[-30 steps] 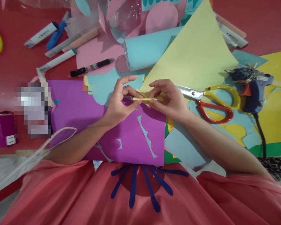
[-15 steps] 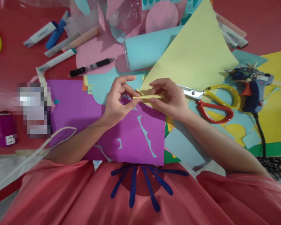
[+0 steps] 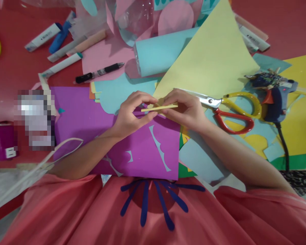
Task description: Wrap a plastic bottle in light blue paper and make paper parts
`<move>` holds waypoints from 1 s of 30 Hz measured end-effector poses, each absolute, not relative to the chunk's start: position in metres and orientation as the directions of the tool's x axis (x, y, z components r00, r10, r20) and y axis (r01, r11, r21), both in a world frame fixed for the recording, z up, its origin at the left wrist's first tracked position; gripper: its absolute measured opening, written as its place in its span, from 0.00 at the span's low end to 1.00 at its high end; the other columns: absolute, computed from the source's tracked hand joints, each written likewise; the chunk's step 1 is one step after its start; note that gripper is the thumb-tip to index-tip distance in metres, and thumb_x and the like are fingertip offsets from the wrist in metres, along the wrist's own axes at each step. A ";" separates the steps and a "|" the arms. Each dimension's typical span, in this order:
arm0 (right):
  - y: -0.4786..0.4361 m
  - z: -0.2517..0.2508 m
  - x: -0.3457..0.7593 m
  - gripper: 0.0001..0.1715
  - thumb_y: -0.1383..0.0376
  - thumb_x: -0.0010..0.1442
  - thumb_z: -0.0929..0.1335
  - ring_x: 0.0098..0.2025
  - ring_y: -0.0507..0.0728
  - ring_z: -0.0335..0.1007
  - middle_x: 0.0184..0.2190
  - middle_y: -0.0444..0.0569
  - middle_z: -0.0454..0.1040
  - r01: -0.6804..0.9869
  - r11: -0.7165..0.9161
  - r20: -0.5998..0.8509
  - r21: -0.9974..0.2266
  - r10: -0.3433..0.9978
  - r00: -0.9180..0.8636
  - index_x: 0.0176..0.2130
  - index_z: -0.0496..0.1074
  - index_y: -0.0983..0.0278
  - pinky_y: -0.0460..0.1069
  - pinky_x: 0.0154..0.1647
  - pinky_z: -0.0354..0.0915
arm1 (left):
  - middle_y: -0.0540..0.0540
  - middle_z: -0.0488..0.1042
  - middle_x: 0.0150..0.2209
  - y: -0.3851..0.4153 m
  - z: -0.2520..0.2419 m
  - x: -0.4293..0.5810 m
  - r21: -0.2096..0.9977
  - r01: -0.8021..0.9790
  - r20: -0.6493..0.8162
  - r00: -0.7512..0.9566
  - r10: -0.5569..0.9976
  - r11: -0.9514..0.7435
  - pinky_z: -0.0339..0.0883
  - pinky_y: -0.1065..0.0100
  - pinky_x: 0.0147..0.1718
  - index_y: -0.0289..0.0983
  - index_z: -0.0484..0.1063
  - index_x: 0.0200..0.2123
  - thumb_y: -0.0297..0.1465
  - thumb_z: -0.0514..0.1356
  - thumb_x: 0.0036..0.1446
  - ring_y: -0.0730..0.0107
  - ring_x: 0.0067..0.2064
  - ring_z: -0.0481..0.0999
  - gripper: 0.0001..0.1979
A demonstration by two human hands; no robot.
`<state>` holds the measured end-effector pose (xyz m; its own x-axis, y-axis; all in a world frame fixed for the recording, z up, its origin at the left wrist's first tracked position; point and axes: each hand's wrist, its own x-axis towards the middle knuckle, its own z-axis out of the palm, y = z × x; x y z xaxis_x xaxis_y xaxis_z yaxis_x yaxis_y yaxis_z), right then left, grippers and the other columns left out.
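Observation:
A narrow folded strip of yellow paper point(image 3: 159, 108) is pinched between my two hands, above a purple sheet point(image 3: 84, 119). My left hand point(image 3: 135, 112) grips its left part with thumb below and fingers above. On the right part, my right hand point(image 3: 185, 107) has its thumb and fingertips closed on the paper. The strip lies nearly level, its right end slightly higher. Light blue paper scraps point(image 3: 159, 148) rest on the purple sheet below. Just right of my right hand are scissors point(image 3: 215, 103) with one yellow and one red handle, their blade tips partly behind the hand.
At the right lies a blue glue gun point(image 3: 277, 105) with a black cord and a lit red light. A bottle wrapped in light blue paper point(image 3: 163, 51), a large pale yellow sheet point(image 3: 206, 54), a black pen point(image 3: 100, 72) and several markers point(image 3: 62, 64) spread across the far side.
My left hand's raised fingers have come down onto the paper strip. The strip has tilted, its left end lower, and my right-hand fingers have shifted slightly, baring more of the scissor blades.

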<state>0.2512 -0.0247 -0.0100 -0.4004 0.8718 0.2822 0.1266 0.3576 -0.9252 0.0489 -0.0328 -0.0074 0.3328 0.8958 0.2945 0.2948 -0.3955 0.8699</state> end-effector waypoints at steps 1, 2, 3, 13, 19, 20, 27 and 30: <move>-0.025 -0.010 0.251 0.07 0.59 0.58 0.72 0.34 0.52 0.70 0.30 0.46 0.75 0.131 0.359 0.280 -0.924 0.869 -0.408 0.32 0.75 0.61 0.51 0.37 0.66 | 0.47 0.78 0.37 -0.033 -0.006 0.049 0.862 0.305 0.294 0.351 0.889 -0.405 0.71 0.62 0.42 0.41 0.75 0.36 0.37 0.65 0.55 0.67 0.39 0.76 0.07; -0.025 -0.010 0.251 0.08 0.59 0.58 0.72 0.34 0.52 0.70 0.30 0.46 0.76 0.134 0.364 0.282 -0.922 0.866 -0.412 0.32 0.75 0.60 0.52 0.37 0.67 | 0.48 0.78 0.36 -0.033 -0.005 0.049 0.854 0.316 0.294 0.361 0.885 -0.413 0.71 0.61 0.42 0.41 0.75 0.35 0.37 0.64 0.56 0.67 0.39 0.76 0.06; -0.024 -0.011 0.252 0.08 0.58 0.58 0.72 0.34 0.53 0.70 0.30 0.46 0.76 0.137 0.369 0.285 -0.919 0.864 -0.415 0.32 0.75 0.60 0.52 0.38 0.67 | 0.48 0.79 0.35 -0.033 -0.004 0.049 0.848 0.328 0.291 0.367 0.883 -0.416 0.70 0.61 0.43 0.42 0.76 0.34 0.37 0.64 0.56 0.67 0.39 0.76 0.06; -0.024 -0.013 0.251 0.07 0.60 0.58 0.72 0.34 0.53 0.71 0.29 0.46 0.76 0.115 0.420 0.335 -0.900 0.836 -0.435 0.31 0.74 0.61 0.53 0.39 0.68 | 0.50 0.80 0.33 -0.032 -0.008 0.049 0.813 0.270 0.405 0.373 0.834 -0.516 0.70 0.63 0.41 0.42 0.77 0.32 0.34 0.64 0.58 0.70 0.37 0.78 0.04; -0.024 -0.013 0.251 0.05 0.62 0.58 0.73 0.34 0.52 0.72 0.30 0.45 0.77 0.083 0.423 0.352 -0.902 0.834 -0.426 0.31 0.75 0.61 0.51 0.38 0.68 | 0.49 0.80 0.33 -0.032 -0.009 0.048 0.820 0.276 0.391 0.369 0.843 -0.501 0.70 0.64 0.40 0.41 0.77 0.31 0.36 0.63 0.59 0.70 0.37 0.78 0.07; -0.024 -0.013 0.251 0.05 0.62 0.58 0.73 0.35 0.52 0.72 0.30 0.45 0.78 0.090 0.409 0.336 -0.908 0.841 -0.423 0.32 0.76 0.61 0.51 0.38 0.68 | 0.49 0.80 0.32 -0.032 -0.009 0.048 0.828 0.269 0.387 0.360 0.849 -0.491 0.70 0.65 0.40 0.41 0.77 0.31 0.36 0.63 0.59 0.70 0.37 0.78 0.07; -0.025 -0.012 0.251 0.08 0.61 0.56 0.74 0.37 0.52 0.75 0.33 0.45 0.81 0.050 0.375 0.334 -0.926 0.873 -0.356 0.39 0.80 0.58 0.50 0.40 0.70 | 0.50 0.79 0.32 -0.031 -0.013 0.047 0.863 0.199 0.399 0.293 0.869 -0.464 0.70 0.65 0.37 0.41 0.77 0.31 0.34 0.66 0.57 0.71 0.36 0.77 0.03; -0.025 -0.013 0.251 0.10 0.61 0.55 0.74 0.37 0.52 0.76 0.35 0.44 0.82 0.013 0.360 0.332 -0.933 0.871 -0.362 0.40 0.81 0.56 0.50 0.40 0.71 | 0.50 0.79 0.32 -0.030 -0.013 0.047 0.874 0.165 0.397 0.295 0.869 -0.456 0.70 0.65 0.37 0.42 0.77 0.31 0.34 0.66 0.56 0.71 0.36 0.77 0.04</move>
<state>0.2508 -0.0251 -0.0130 -0.3618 0.8713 0.3316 0.0133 0.3604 -0.9327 0.0466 -0.0303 -0.0132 0.2953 0.8688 0.3974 0.1653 -0.4562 0.8744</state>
